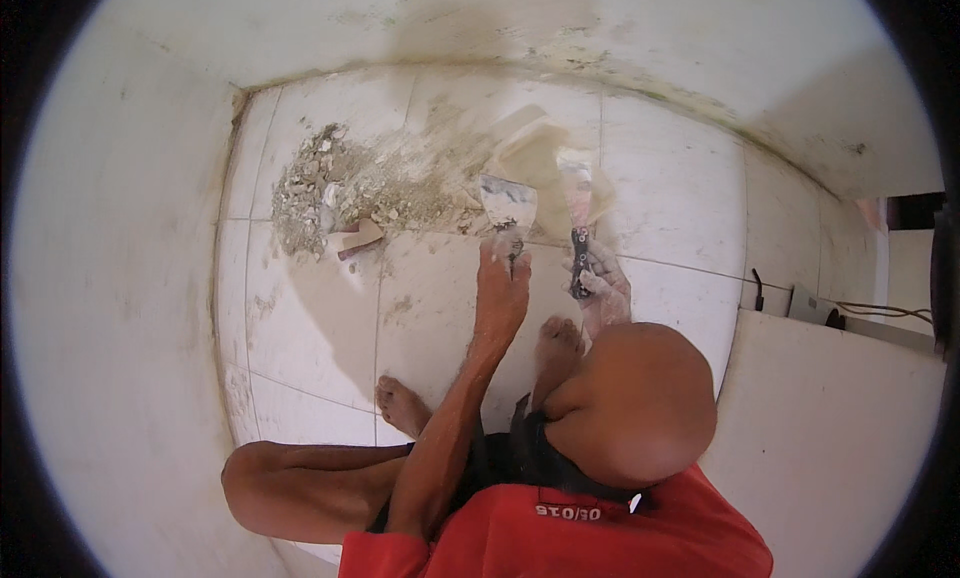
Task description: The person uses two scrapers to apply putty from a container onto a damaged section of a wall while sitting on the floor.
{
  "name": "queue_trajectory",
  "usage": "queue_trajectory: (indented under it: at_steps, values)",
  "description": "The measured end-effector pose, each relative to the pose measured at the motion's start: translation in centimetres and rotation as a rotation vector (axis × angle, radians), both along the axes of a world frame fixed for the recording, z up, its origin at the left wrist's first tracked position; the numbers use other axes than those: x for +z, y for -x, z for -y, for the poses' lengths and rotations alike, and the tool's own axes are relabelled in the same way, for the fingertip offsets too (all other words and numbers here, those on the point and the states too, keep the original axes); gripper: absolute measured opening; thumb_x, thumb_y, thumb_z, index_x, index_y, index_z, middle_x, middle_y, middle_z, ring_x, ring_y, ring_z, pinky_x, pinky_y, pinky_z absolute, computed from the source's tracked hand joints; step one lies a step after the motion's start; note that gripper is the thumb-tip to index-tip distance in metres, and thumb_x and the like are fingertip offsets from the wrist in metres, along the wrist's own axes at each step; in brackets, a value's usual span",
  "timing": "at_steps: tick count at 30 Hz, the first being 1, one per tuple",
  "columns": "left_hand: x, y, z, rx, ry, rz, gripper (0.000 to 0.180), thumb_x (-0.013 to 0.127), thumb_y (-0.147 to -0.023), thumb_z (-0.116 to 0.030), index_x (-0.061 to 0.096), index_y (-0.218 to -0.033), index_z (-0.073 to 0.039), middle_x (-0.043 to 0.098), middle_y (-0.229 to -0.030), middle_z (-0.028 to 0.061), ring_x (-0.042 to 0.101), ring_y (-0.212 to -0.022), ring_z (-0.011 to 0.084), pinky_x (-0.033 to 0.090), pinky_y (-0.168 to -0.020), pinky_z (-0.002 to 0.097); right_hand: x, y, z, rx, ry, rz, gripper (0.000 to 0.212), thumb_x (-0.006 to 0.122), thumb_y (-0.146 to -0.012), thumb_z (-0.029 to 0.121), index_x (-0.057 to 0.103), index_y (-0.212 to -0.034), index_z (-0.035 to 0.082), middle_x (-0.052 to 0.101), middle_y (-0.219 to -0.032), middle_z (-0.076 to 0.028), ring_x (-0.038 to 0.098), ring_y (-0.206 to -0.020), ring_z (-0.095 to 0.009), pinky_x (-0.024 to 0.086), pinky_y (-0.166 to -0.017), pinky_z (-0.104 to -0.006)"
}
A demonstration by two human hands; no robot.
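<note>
Knee (638,403) hides most of right forearm (604,320)

Two scrapers (508,200) (577,188), one debris heap (303,200)

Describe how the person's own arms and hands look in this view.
The left hand and right hand are both ungloved, the right one visibly dusty. The left forearm is bare, with no watch or band visible, below a short red sleeve. The right arm is mostly hidden behind the knee.

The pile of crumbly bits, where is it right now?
In the head view, the pile of crumbly bits lies on the white tiled floor, between the left wall and the scraper in the left hand.
</note>
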State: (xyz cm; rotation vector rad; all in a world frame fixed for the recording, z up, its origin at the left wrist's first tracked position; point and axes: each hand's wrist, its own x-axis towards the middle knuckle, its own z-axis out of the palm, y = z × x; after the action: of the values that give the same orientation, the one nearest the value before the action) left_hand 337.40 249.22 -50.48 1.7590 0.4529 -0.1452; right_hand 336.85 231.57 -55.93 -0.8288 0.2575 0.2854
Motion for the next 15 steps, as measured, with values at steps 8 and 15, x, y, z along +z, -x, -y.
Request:
queue_trajectory:
  at_steps: [8,15]
  values:
    - [-0.5,-2.3,3.1,-0.271,-0.114,0.18,0.036,0.06,-0.094,-0.029,0.064,-0.108,0.004,0.052,-0.117,0.0155,0.054,-0.104,0.0268,0.041,-0.093,0.0348,2.7,0.4,-0.1,0.084,0.127,0.103,0.046,0.06,-0.089,0.005,0.047,-0.132,-0.002,0.058,-0.123,-0.015,0.06,-0.108,-0.021,0.051,-0.084,-0.0329]
    - [1.8,-2.1,3.2,-0.23,0.146,0.074,0.037,0.06,-0.094,-0.029,0.063,-0.107,0.006,0.053,-0.115,0.0107,0.053,-0.101,0.0191,0.042,-0.089,0.0307,4.9,-3.2,-1.0,0.13,0.4,-0.388,0.041,0.052,-0.097,0.034,0.057,-0.118,-0.002,0.062,-0.113,-0.011,0.06,-0.105,-0.021,0.048,-0.086,-0.0359]
